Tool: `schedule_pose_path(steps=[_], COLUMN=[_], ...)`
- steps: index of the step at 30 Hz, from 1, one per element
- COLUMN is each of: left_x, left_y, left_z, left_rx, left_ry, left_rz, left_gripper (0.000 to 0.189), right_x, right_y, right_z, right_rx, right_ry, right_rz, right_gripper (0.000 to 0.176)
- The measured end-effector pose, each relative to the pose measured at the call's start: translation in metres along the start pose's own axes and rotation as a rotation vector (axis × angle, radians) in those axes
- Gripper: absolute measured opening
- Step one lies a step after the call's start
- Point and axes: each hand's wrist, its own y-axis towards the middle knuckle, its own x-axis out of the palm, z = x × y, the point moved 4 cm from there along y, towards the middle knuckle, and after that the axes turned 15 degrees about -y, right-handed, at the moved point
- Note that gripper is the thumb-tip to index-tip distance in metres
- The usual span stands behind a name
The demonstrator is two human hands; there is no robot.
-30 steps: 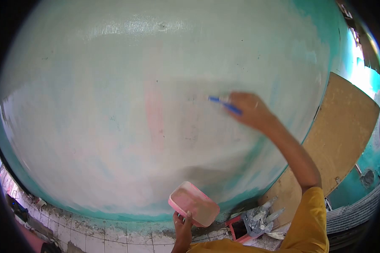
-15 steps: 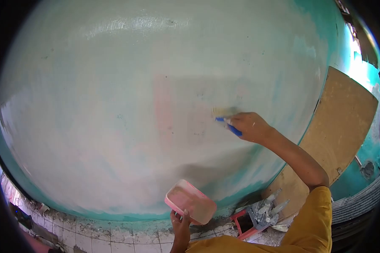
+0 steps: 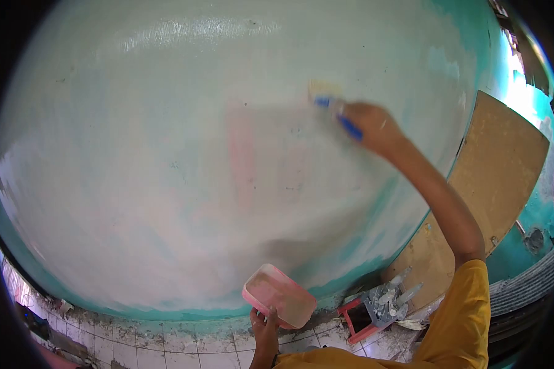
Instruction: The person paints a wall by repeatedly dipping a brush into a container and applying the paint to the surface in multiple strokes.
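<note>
My right hand [image 3: 369,126] is closed round the blue handle of a paintbrush [image 3: 323,98], slightly blurred by motion. The brush's pale bristles lie against the wall [image 3: 166,135], above its centre. That wall is coated unevenly in whitish paint over turquoise, with a pink patch left of the brush. Low in the view my left hand [image 3: 264,327] grips the near edge of a pink rectangular tub [image 3: 280,296], tilted so that its inside shows, with whitish paint on it.
At the lower right a red and grey stool [image 3: 366,317] holds paint-smeared items. A brown board [image 3: 498,160] leans along the right side. Corrugated grey sheets [image 3: 526,277] lie beyond it. White floor tiles [image 3: 178,360] run along the wall's base.
My right hand and the brush have moved up the wall, with the arm stretched further. The left hand and the tub have hardly moved.
</note>
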Motion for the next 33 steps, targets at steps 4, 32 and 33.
schedule_pose_path(steps=[4,32,33], left_x=[0.004,0.017,0.016], left_y=[0.0,0.008,0.007], left_z=[0.004,0.016,0.015], left_rx=[0.018,-0.033,-0.035], left_ry=[-0.021,0.012,0.026], left_rz=[-0.024,-0.039,-0.039], left_gripper=[0.067,0.067,0.067], right_x=[0.007,-0.034,-0.039], right_y=[-0.035,0.047,0.052], right_z=[-0.047,0.049,0.05], right_rx=[-0.069,0.281,0.284], right_ry=[0.191,0.093,0.095], right_rz=[-0.354,0.119,0.113], right_gripper=[0.018,0.022,0.022])
